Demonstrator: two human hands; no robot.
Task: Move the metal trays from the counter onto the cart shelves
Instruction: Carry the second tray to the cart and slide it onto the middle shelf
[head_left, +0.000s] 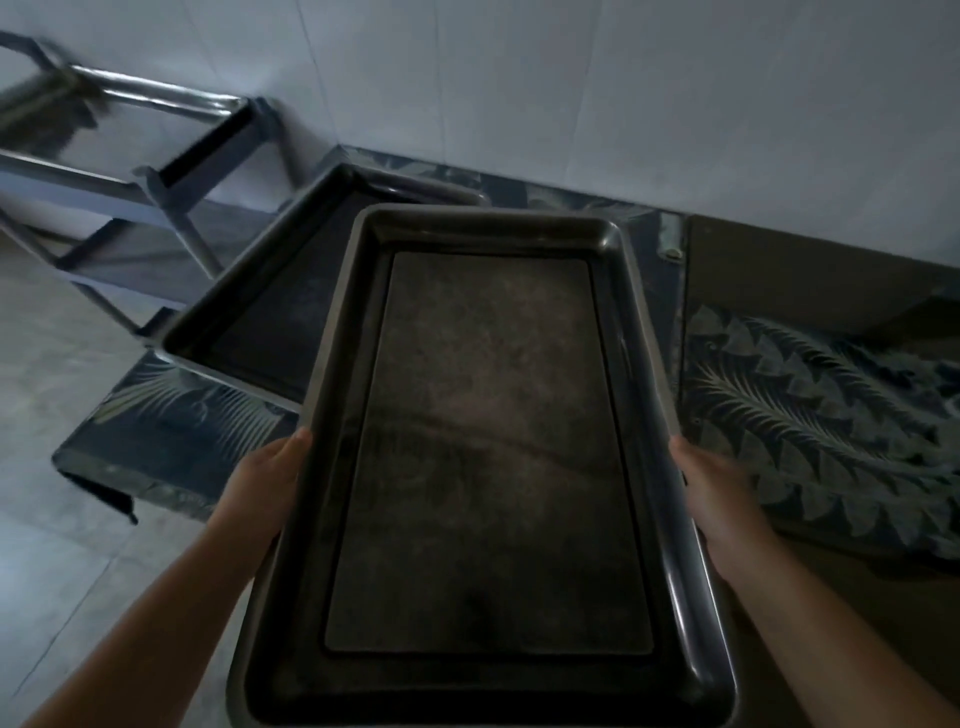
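Nearest the camera, a large metal tray (488, 452) was held lengthwise, its near end at six o'clock and its far end toward twelve. The left hand (270, 478) was clamped on its left long rim at about nine o'clock, thumb tip showing at the edge; the right hand (711, 493) was closed on the right long rim at three o'clock, its fingers hidden underneath. The tray looked stiff and shallow, with a rolled lip and a dull, worn floor. I judged it moderately heavy and awkward by its span rather than its weight, smooth enough to slip, and not fragile. Gripping both long rims near the middle, as here, seemed the sound hold, keeping it level.

Beyond it, at about eleven o'clock, a second tray (270, 312) lay on the counter (171, 441), which wore a leaf-patterned cover; the held tray's far end overlapped it from this view, and whether they touched could not be told. Farther off at ten o'clock, blurred, stood the cart (135, 171) with its metal rails and shelves, well apart from the held tray.
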